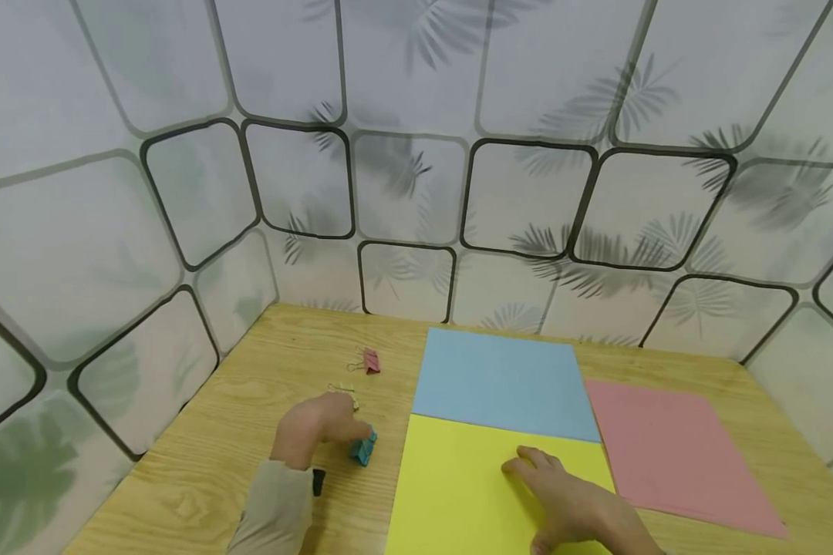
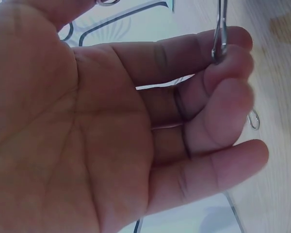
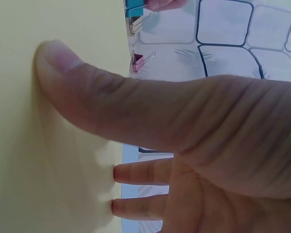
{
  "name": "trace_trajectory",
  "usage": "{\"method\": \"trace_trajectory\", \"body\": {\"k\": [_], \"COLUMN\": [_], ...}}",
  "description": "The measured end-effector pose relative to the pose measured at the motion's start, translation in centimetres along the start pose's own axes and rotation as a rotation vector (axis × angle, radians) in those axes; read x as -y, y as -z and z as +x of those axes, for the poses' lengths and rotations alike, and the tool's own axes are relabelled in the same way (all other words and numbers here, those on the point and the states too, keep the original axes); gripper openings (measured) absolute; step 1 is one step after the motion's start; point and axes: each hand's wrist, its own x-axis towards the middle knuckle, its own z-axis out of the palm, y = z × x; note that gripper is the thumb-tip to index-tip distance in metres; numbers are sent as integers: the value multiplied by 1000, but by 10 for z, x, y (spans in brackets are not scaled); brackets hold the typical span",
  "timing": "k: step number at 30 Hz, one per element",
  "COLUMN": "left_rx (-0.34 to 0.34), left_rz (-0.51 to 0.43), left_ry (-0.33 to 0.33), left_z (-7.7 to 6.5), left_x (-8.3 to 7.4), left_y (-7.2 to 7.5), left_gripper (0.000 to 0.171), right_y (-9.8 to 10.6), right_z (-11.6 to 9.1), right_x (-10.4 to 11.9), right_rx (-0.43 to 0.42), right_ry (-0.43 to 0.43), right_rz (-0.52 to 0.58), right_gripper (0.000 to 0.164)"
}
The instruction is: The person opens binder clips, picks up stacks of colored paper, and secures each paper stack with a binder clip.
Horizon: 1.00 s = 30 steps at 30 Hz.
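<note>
At the left of the yellow sheet (image 1: pixel 458 478), my left hand (image 1: pixel 312 428) pinches a teal binder clip (image 1: pixel 363 449) near the wooden tabletop. In the left wrist view one wire handle (image 2: pixel 222 29) of the clip meets the fingertips; the clip's body is out of that view. The right wrist view also has the teal clip (image 3: pixel 134 8) with fingertips at it. My right hand (image 1: pixel 562 497) rests on the yellow sheet, its fingers spread and the thumb (image 3: pixel 63 58) touching the surface.
Beyond the left hand lie a pale yellow binder clip (image 1: pixel 355 403), partly hidden, and a pink binder clip (image 1: pixel 371 361). A blue sheet (image 1: pixel 503 381) adjoins the yellow one at the back; a pink sheet (image 1: pixel 673 447) lies to the right. Patterned curtains (image 1: pixel 409 193) border the table.
</note>
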Motion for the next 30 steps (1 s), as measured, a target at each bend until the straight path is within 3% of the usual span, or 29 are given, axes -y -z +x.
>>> {"method": "trace_trajectory", "body": {"k": [7,14,30], "left_rx": [16,19,12], "left_rz": [-8,-19,-18], "left_ry": [10,-7,-37], "left_z": [0,0,-4], "left_x": [-1,-4,-13], "left_y": [-1,-3,-5], "left_gripper": [53,19,38], "right_y": [-3,-5,0], "right_z": [2,6,-1], "right_x": [-9,-18,-1], "right_rx": [-1,23,-7], "right_ry": [22,29,9], "right_rz": [-5,-6,9], "right_gripper": [98,101,98]}}
